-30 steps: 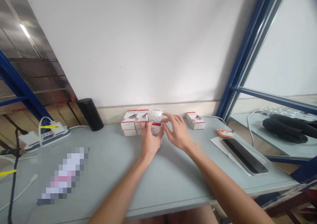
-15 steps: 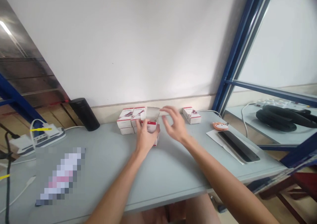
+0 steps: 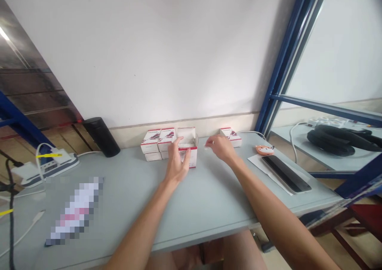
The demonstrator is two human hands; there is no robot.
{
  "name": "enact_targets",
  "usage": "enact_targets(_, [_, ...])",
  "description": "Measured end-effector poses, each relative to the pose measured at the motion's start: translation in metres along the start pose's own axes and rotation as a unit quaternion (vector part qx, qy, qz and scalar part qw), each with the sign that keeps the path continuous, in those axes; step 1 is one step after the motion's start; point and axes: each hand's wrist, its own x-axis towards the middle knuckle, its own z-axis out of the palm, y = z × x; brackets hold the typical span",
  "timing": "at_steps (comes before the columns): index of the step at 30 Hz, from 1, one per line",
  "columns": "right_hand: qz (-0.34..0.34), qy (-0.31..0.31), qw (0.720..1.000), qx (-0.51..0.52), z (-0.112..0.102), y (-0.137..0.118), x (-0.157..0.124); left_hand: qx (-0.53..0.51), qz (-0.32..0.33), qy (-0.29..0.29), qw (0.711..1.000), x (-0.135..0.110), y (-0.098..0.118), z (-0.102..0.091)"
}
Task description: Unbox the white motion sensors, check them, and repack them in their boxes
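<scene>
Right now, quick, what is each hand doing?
Left hand: closed on the open red-and-white box, steadying it on the table.
Right hand: fingers pinched, maybe on something tiny and white; cannot be told.

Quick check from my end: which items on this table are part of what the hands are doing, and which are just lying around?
In hand:
- left hand steadying the open red-and-white carton
- right hand pinching a small white piece, too small to identify
- stacked red-and-white cartons
- lone red-and-white carton

Lying about:
- black cylinder
- black phone on white paper
- orange fox-shaped trinket
- white power strip
</scene>
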Motion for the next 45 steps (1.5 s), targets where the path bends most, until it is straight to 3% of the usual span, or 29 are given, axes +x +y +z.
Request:
enact_targets(2, [0.017,0.069,0.996,0.053,-0.006,-0.002,0.000,0.010,-0.001,0.005,1.000,0.000,-0.004,0.000])
enact_targets(4, [0.012,0.080,0.994,0.067,-0.008,-0.002,-0.001,0.016,0.002,0.010,1.000,0.000,-0.006,0.001])
enact_targets(8, [0.006,0.020,0.999,0.043,-0.003,0.005,-0.003,0.018,0.006,0.018,1.000,0.001,-0.008,0.002])
enact_targets(12, [0.020,-0.103,0.994,0.016,0.003,0.011,-0.005,0.024,0.009,0.023,0.999,0.003,-0.011,0.001])
enact_targets(14, [0.021,-0.117,0.993,0.004,0.004,0.011,-0.006,0.025,0.009,0.025,0.999,0.003,-0.012,0.002])
enact_targets(16, [0.020,-0.066,0.997,0.029,0.001,0.005,-0.006,0.024,0.011,0.026,0.999,0.003,-0.012,0.002])
enact_targets(19, [0.006,0.100,0.986,0.132,-0.010,-0.012,-0.007,0.021,0.019,0.026,0.999,0.002,-0.011,0.003])
enact_targets(22, [-0.080,0.256,0.949,0.167,-0.019,-0.037,-0.011,0.020,0.032,0.020,0.999,0.001,-0.010,0.004])
enact_targets(24, [-0.176,0.284,0.935,0.120,-0.020,-0.051,-0.013,0.016,0.038,0.019,0.999,0.001,-0.010,0.005])
enact_targets(27, [-0.315,0.187,0.929,0.053,-0.014,-0.063,-0.015,0.000,0.041,0.020,0.999,0.000,-0.009,0.006])
enact_targets(29, [-0.341,0.121,0.930,0.064,-0.010,-0.066,-0.016,-0.006,0.050,0.015,0.999,-0.001,-0.008,0.006])
enact_targets(34, [-0.250,0.060,0.946,0.197,-0.017,-0.065,-0.019,-0.005,0.073,0.001,0.997,-0.001,-0.007,0.006])
enact_targets(39, [-0.216,-0.038,0.930,0.295,-0.030,-0.067,-0.018,-0.016,0.044,0.001,0.999,-0.002,-0.013,0.006])
enact_targets(45, [-0.175,-0.030,0.929,0.324,-0.032,-0.078,-0.006,-0.031,0.033,-0.010,0.999,-0.001,-0.016,0.004])
